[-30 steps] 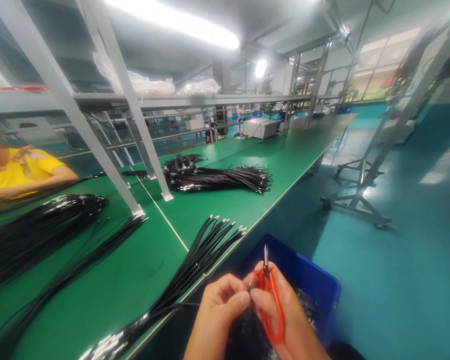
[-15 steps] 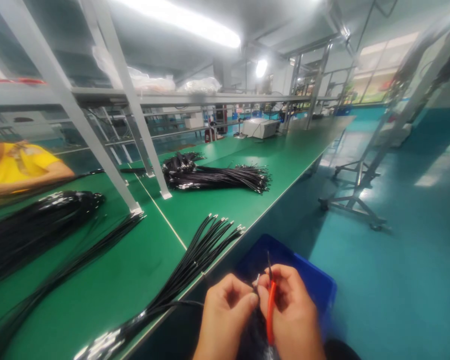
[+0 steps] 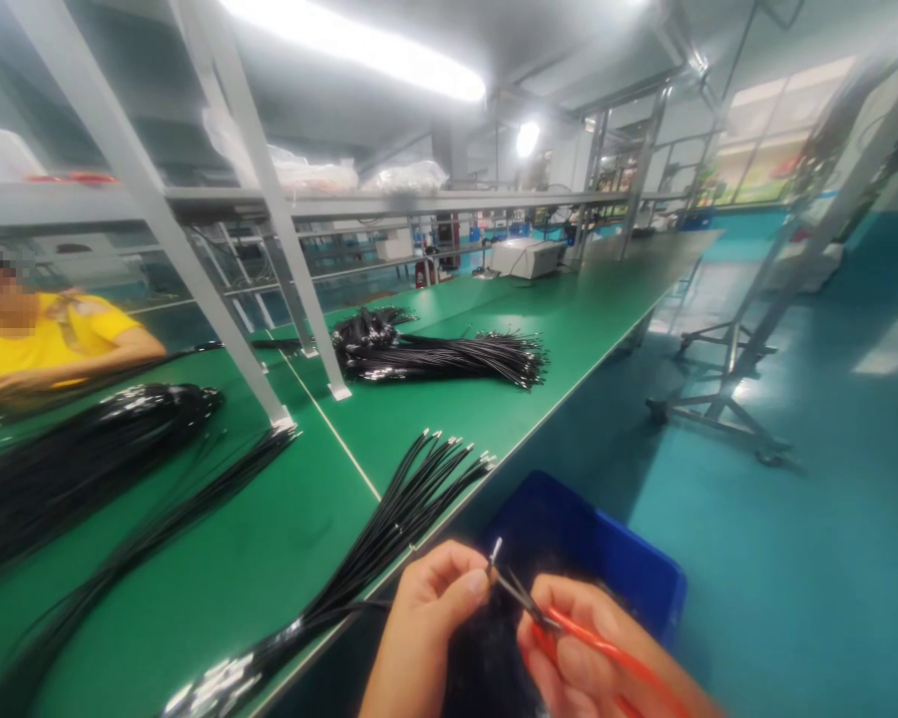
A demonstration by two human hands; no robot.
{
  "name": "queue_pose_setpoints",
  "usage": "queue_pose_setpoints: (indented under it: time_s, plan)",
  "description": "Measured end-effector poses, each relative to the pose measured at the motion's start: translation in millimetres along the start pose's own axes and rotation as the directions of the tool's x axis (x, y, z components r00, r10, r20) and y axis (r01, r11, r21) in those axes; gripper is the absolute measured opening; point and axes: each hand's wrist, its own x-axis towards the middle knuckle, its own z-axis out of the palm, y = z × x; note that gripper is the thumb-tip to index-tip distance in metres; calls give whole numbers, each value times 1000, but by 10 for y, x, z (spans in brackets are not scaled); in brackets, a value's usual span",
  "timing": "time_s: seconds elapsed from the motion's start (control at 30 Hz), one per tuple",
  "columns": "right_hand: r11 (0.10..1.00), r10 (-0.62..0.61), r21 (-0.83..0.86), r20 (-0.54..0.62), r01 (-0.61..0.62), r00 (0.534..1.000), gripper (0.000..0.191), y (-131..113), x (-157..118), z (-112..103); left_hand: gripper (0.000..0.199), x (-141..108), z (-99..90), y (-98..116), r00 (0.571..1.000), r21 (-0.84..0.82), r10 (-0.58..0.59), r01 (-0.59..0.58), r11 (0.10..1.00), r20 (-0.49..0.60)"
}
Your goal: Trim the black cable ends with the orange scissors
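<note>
My left hand (image 3: 445, 608) is closed in a pinch on the end of a black cable, whose pale stripped tip (image 3: 497, 548) sticks up above the thumb and finger. My right hand (image 3: 588, 648) grips red-handled scissors (image 3: 606, 646). Their dark, narrow blades (image 3: 520, 595) point up and left, apart from each other, and reach the cable end beside my left fingertips. Part of the handles is hidden by my fingers. To the left, a bundle of black cables (image 3: 378, 543) with pale ends lies along the edge of the green table (image 3: 299, 529).
Below my hands stands a blue bin (image 3: 629, 558). More black cables (image 3: 449, 357) are piled farther along the table, by the white shelf posts (image 3: 299, 269). A co-worker in a yellow shirt (image 3: 94, 334) sits at the left near another heap (image 3: 105, 449). A wheeled rack (image 3: 725, 389) stands right.
The scissors have swung from upright in my right palm to pointing left, with their blades now at the cable end. My right hand has turned and moved slightly lower; the view has shifted a little.
</note>
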Motion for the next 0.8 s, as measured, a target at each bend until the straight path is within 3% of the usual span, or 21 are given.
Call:
queue_pose_setpoints:
  time_s: [0.13,0.27,0.33,0.5,0.67,0.8]
  plan:
    - [997,61,51,-21,-60,998,44,-6,-19,48,23,-13,-6,9,999,-42,-17,18,999,31]
    - [997,-45,53,-182,55,982,42,-1,-91,171,23,-6,-26,5,998,-20,-13,15,1000,69]
    - [998,-50,37,-208,59,977,42,16,-83,170,24,1,-30,1,997,-9,-6,7,1000,77]
    - [996,43,-72,15,-42,999,49,90,98,-4,24,16,-48,-33,997,2,10,-11,1000,79]
    - [962,38,-266,-59,-53,998,46,116,103,-101,23,25,-59,-50,999,47,17,-20,999,50]
    - [987,16,-159,70,-4,997,57,99,-21,-142,24,15,3,-55,998,81,58,-58,995,-1]
